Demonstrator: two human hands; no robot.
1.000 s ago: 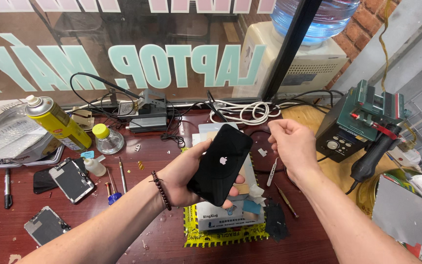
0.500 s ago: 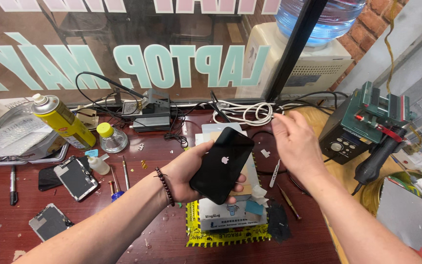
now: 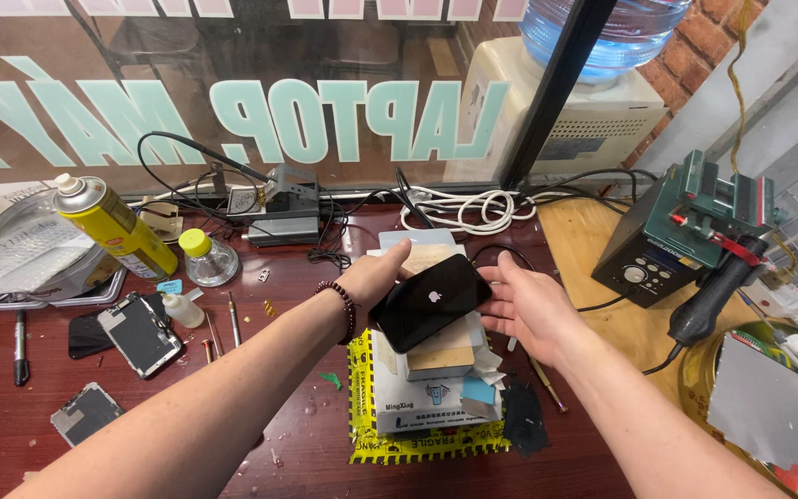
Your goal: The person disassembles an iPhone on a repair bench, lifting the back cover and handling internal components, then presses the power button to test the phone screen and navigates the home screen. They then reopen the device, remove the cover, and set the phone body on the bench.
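Black phone (image 3: pixel 431 302) back-up above the white box (image 3: pixel 427 393) on the red bench (image 3: pixel 307 434), long axis running lower-left to upper-right. Left hand (image 3: pixel 376 277) wrapped on its left edge, thumb over the top, fingers curled underneath, so firmly held. Right hand (image 3: pixel 533 310) flat open, palm toward the phone's right end, fingertips just beside it, contact unclear, holding nothing; left clearly the nearer.
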